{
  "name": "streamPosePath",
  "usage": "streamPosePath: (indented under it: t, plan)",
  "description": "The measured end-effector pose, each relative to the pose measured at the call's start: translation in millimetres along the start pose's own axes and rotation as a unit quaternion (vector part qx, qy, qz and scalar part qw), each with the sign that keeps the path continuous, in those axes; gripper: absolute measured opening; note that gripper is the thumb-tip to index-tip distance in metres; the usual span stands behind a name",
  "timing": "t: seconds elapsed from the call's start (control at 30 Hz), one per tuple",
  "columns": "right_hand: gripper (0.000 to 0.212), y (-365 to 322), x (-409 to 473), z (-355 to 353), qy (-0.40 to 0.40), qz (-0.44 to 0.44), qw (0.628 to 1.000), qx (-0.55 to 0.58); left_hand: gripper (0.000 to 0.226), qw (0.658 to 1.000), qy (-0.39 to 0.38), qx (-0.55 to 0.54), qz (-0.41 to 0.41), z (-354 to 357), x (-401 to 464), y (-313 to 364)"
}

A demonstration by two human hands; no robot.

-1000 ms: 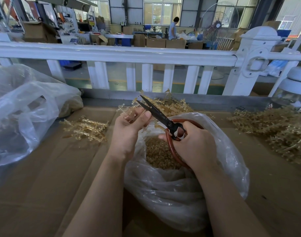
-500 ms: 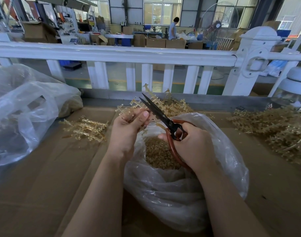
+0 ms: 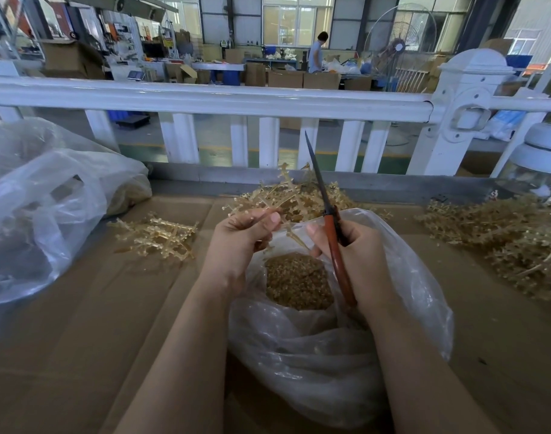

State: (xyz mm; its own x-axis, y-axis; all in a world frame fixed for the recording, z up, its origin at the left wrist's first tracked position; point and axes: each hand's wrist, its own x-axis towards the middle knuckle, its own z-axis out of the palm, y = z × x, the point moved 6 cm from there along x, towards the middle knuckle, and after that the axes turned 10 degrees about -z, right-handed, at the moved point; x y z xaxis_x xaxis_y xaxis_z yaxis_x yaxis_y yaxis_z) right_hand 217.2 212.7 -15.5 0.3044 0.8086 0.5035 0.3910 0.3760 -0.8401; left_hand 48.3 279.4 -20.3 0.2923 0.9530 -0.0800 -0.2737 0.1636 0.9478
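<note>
My left hand (image 3: 236, 242) pinches a tan plastic sprig (image 3: 269, 198) whose branches rise above the fingers. My right hand (image 3: 358, 255) grips red-handled scissors (image 3: 330, 233) with the dark blades closed and pointing up and away; its thumb and fingertips also touch a thin stem of the sprig (image 3: 294, 236). Both hands hover over an open clear plastic bag (image 3: 330, 355) that holds a heap of small tan cut pieces (image 3: 297, 281).
Cardboard (image 3: 95, 324) covers the table. A small sprig pile (image 3: 158, 236) lies to the left, another (image 3: 302, 198) behind the bag, a big heap (image 3: 512, 242) at right. A large clear bag (image 3: 39, 208) sits far left. A white fence (image 3: 205, 101) borders the back.
The scissors swung from pointing up-left with open blades to upright with blades closed. My left hand turned the sprig, and my right fingers came onto its stem.
</note>
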Motion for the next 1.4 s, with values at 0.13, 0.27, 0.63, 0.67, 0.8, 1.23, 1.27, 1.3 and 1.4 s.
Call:
streamPosePath:
  t: [0.13, 0.27, 0.63, 0.67, 0.8, 1.23, 1.27, 1.3, 1.4]
  plan:
    - [0.026, 3, 0, 2, -0.008, -0.001, 0.999, -0.046, 0.011, 0.999, -0.050, 0.013, 0.008, 12, -5, 2]
    - [0.016, 0, 1, 4, -0.010, -0.024, 0.998, -0.058, 0.006, 0.995, -0.089, 0.033, 0.028, 19, -5, 2]
    - [0.017, -5, 1, 6, -0.037, -0.027, 0.998, -0.031, 0.023, 0.997, -0.041, -0.033, 0.050, 14, -6, 9]
    - [0.018, -4, 1, 7, -0.042, -0.028, 0.998, -0.033, 0.019, 0.997, -0.033, -0.028, 0.063, 13, -6, 10]
    - [0.020, -6, 0, 9, -0.054, -0.047, 0.996, -0.053, 0.003, 0.997, 0.000, -0.009, 0.080, 7, -5, 11]
    - [0.021, -4, -2, 2, -0.005, -0.027, 0.985, -0.168, 0.002, 0.993, 0.029, -0.045, 0.103, 1, -2, 12]
    - [0.027, -6, -2, 1, -0.002, -0.036, 0.981, -0.189, 0.004, 0.991, 0.047, -0.047, 0.112, -4, -1, 13]
    - [0.033, -8, -3, 1, -0.002, -0.047, 0.977, -0.207, 0.006, 0.990, 0.063, -0.046, 0.120, -8, -1, 13]
    - [0.052, -13, -4, 1, -0.018, -0.085, 0.964, -0.250, 0.009, 0.985, 0.087, -0.031, 0.146, -13, -1, 16]
